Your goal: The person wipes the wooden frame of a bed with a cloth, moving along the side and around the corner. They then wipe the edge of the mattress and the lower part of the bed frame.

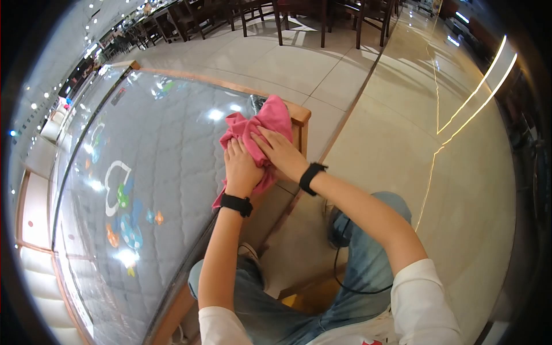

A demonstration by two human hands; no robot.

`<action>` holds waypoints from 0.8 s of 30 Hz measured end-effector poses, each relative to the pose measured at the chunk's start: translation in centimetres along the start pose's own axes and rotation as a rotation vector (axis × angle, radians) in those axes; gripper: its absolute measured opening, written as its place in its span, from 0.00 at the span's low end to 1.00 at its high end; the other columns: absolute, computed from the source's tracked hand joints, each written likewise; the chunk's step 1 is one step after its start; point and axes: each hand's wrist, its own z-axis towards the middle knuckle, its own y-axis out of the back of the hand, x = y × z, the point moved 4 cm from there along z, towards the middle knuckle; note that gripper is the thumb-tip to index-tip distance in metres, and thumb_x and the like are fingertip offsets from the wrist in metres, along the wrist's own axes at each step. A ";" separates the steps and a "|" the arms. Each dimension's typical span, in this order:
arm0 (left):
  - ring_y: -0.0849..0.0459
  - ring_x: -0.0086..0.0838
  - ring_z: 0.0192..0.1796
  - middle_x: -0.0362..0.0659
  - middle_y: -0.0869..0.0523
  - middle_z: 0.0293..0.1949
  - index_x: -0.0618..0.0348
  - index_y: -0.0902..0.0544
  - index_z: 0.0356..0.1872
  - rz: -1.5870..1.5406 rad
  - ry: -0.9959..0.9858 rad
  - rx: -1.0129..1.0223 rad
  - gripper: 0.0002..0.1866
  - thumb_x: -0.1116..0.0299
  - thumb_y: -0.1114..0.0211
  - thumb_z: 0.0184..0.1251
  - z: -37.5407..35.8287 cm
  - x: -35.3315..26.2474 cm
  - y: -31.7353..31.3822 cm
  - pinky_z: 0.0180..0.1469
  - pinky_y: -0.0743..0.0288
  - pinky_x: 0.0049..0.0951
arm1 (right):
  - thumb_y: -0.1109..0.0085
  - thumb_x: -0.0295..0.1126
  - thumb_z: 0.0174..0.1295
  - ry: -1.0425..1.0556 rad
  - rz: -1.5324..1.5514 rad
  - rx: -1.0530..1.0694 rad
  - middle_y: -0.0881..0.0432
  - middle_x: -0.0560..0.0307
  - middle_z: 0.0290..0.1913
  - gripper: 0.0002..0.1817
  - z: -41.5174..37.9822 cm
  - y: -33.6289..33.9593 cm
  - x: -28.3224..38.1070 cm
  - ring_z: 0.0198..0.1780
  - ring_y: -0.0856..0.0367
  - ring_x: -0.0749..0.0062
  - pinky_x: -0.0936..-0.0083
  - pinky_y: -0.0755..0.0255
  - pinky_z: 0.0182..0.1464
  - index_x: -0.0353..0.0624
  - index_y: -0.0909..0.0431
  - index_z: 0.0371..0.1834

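Observation:
A bunched pink cloth (275,115) lies over the near right corner of a table with a clear, shiny cover (167,132) and a wooden edge. My left hand (241,168) presses on the cloth's left side, fingers bent into its folds. Just to the right, my right hand (280,150) grips the cloth from above, its fingers together and its thumb side partly hidden. Part of the cloth hangs below the hands along the table's side. Under the cover is a grey quilted sheet with a white heart outline (109,190) and small coloured fish shapes.
Dark wooden chairs (305,14) stand on the tiled floor at the back. A row of pale padded seating (49,293) runs along the far left. My knees (368,241) are bent close to the table's side. A black cable (339,276) loops across my leg.

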 end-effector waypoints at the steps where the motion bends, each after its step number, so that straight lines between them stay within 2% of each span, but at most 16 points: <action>1: 0.37 0.52 0.66 0.63 0.34 0.62 0.75 0.38 0.61 0.001 -0.019 0.031 0.45 0.60 0.31 0.42 0.4 -0.3 0.0 0.68 0.46 0.42 | 0.43 0.21 0.45 -0.067 0.034 -0.112 0.46 0.39 0.69 0.43 -0.6 -0.3 0.3 0.67 0.42 0.43 0.57 0.47 0.69 0.39 0.48 0.70; 3: 0.36 0.51 0.65 0.64 0.34 0.61 0.76 0.38 0.61 0.000 -0.060 0.081 0.43 0.62 0.33 0.43 1.1 -0.9 0.4 0.68 0.45 0.42 | 0.44 0.20 0.45 -0.199 0.089 -0.186 0.49 0.38 0.70 0.44 -1.9 -1.0 1.6 0.67 0.44 0.42 0.57 0.47 0.69 0.38 0.49 0.70; 7: 0.36 0.52 0.65 0.63 0.34 0.61 0.75 0.38 0.61 0.001 -0.201 -0.033 0.38 0.71 0.38 0.43 2.0 -2.7 0.1 0.68 0.46 0.43 | 0.45 0.19 0.45 -0.364 0.171 -0.273 0.54 0.34 0.71 0.45 -2.8 -1.1 0.3 0.69 0.48 0.38 0.56 0.49 0.69 0.35 0.54 0.71; 10: 0.37 0.51 0.65 0.61 0.34 0.62 0.73 0.38 0.62 0.031 -0.290 -0.047 0.37 0.74 0.40 0.44 2.9 -5.0 -0.4 0.68 0.46 0.43 | 0.45 0.20 0.45 -0.451 0.245 -0.287 0.54 0.31 0.70 0.46 -3.6 -1.2 -1.8 0.70 0.52 0.36 0.55 0.50 0.70 0.33 0.57 0.71; 13: 0.37 0.50 0.66 0.59 0.36 0.64 0.71 0.37 0.62 0.055 -0.274 -0.012 0.36 0.75 0.41 0.45 4.1 -6.3 -1.5 0.68 0.46 0.43 | 0.45 0.20 0.45 -0.469 0.069 -0.257 0.53 0.29 0.69 0.47 -3.8 -0.8 -3.7 0.70 0.53 0.36 0.55 0.51 0.70 0.31 0.58 0.70; 14: 0.37 0.49 0.66 0.59 0.36 0.64 0.70 0.37 0.61 0.099 -0.283 -0.031 0.35 0.75 0.41 0.46 4.6 -6.8 -2.1 0.68 0.46 0.43 | 0.45 0.21 0.44 -0.382 0.020 -0.407 0.51 0.28 0.68 0.46 -3.5 0.1 -4.1 0.70 0.52 0.36 0.55 0.50 0.70 0.28 0.57 0.70; 17: 0.36 0.48 0.65 0.58 0.34 0.62 0.70 0.37 0.61 0.061 -0.264 -0.060 0.35 0.73 0.40 0.46 6.7 -8.0 -2.9 0.68 0.45 0.42 | 0.45 0.19 0.44 -0.423 0.066 -0.313 0.49 0.27 0.67 0.45 -3.4 -0.4 -7.7 0.69 0.49 0.36 0.55 0.48 0.69 0.27 0.56 0.69; 20: 0.36 0.46 0.65 0.57 0.33 0.62 0.70 0.36 0.60 0.120 -0.268 -0.113 0.35 0.71 0.38 0.47 8.3 -8.5 -4.4 0.68 0.44 0.40 | 0.45 0.18 0.43 -0.364 0.067 -0.373 0.48 0.27 0.66 0.45 -2.6 0.5 -8.8 0.68 0.47 0.35 0.57 0.47 0.68 0.28 0.55 0.69; 23: 0.36 0.49 0.65 0.59 0.34 0.61 0.71 0.36 0.60 0.200 -0.301 -0.070 0.38 0.71 0.36 0.42 10.1 -9.5 -5.4 0.67 0.43 0.39 | 0.44 0.17 0.43 -0.468 0.041 -0.327 0.47 0.28 0.65 0.46 -2.5 -0.4 -10.8 0.66 0.46 0.35 0.59 0.45 0.68 0.29 0.55 0.69; 24: 0.32 0.47 0.61 0.57 0.30 0.58 0.69 0.33 0.56 0.226 -0.326 -0.134 0.33 0.72 0.36 0.42 10.6 -10.0 -5.3 0.64 0.39 0.38 | 0.40 0.18 0.41 -0.483 0.036 -0.262 0.46 0.28 0.65 0.48 -2.6 0.0 -11.0 0.65 0.44 0.35 0.59 0.45 0.68 0.30 0.55 0.69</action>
